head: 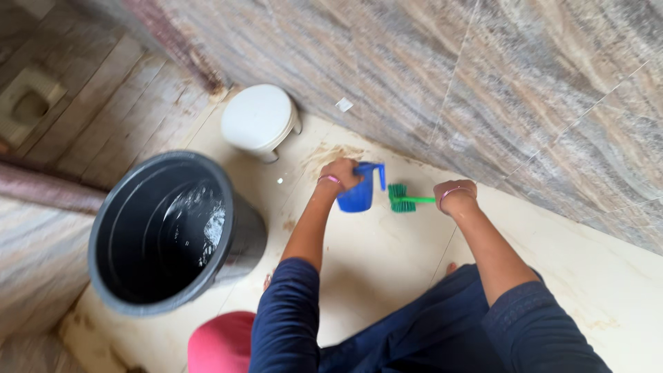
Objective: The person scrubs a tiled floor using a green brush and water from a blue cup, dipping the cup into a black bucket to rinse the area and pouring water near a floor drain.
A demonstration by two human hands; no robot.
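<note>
Two hands are gripping tools low over the floor: the left hand is closing around a blue plastic mug, tilted; contents not visible. The right hand is clenching the handle of a green scrub brush, bristles just beside the mug. A black bucket is holding water. White stool is standing near the marbled wall. Cream floor tiles are showing brown stains.

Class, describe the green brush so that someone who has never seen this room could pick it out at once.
Start at the big black bucket of water on the pale floor, then look right, past the blue mug in the left hand. The green brush is in the right hand, bristles toward the mug; it is the only green thing here.
</note>
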